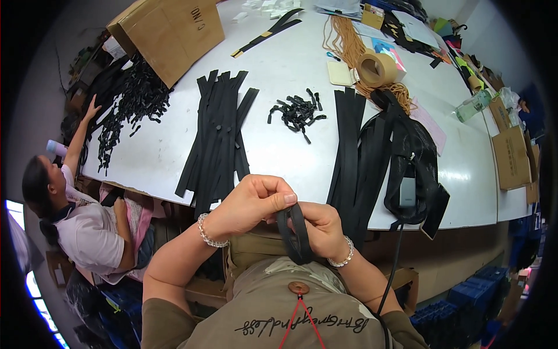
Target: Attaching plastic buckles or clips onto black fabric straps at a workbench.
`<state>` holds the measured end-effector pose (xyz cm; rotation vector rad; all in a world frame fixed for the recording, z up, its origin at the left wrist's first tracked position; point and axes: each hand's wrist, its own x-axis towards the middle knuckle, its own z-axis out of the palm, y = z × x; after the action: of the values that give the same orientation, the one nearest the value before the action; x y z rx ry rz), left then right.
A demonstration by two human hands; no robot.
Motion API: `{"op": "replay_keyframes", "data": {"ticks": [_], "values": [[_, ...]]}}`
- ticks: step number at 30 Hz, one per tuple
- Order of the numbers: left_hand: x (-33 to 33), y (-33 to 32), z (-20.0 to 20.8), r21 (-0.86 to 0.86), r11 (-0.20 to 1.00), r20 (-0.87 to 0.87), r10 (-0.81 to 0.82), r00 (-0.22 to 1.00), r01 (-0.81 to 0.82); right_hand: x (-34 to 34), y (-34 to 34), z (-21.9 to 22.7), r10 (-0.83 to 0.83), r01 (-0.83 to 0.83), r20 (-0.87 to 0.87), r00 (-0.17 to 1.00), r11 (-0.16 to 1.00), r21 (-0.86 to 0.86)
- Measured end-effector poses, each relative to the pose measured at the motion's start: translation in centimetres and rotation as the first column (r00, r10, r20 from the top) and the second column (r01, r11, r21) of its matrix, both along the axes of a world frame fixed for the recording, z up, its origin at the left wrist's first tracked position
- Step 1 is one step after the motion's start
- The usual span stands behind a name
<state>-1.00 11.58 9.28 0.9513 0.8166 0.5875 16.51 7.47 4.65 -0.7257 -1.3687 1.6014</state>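
In front of my chest, both hands grip one black zipper strip [297, 244], which hangs below them in a loop. The thumb and fingers of my left hand [258, 200] pinch its upper end. Close beside it, my right hand [324, 230] is closed on the same strip; its fingertips are partly hidden. A bundle of long black zipper strips [215, 134] lies on the table ahead of my left hand, and another bundle [347, 145] lies ahead of my right. Between the bundles sits a small heap of black zipper pulls [297, 113].
A black mesh bag [427, 145] with a grey device [407, 192] and a cable lies at right, beside a phone [436, 212]. Behind are a tape roll [376, 68] and tan cords [346, 43]. At left, a cardboard box [174, 41] stands near a co-worker [93, 227] reaching over black cords.
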Motion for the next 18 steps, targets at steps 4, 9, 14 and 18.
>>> {"op": "replay_keyframes", "data": {"ticks": [4,9,14,18], "values": [[-0.3,-0.9,0.3,-0.054,0.998,0.070,-0.013,0.997,0.017,-0.1,-0.7,0.8,-0.050,0.040,0.072,0.996,0.991,0.130],[-0.9,-2.8,0.3,-0.016,0.993,0.055,-0.114,0.992,0.115,0.4,-2.2,1.4,-0.035,-0.052,0.200,0.979,0.910,0.412],[-1.2,-2.7,-0.5,-0.041,0.994,0.025,-0.104,0.994,0.105,0.3,-2.4,1.2,-0.040,-0.064,0.292,0.956,0.939,0.337],[-1.3,-2.2,-1.6,0.082,0.997,-0.030,-0.008,1.000,0.010,-0.3,-2.3,1.6,-0.021,0.004,0.249,0.968,0.998,0.070]]}}
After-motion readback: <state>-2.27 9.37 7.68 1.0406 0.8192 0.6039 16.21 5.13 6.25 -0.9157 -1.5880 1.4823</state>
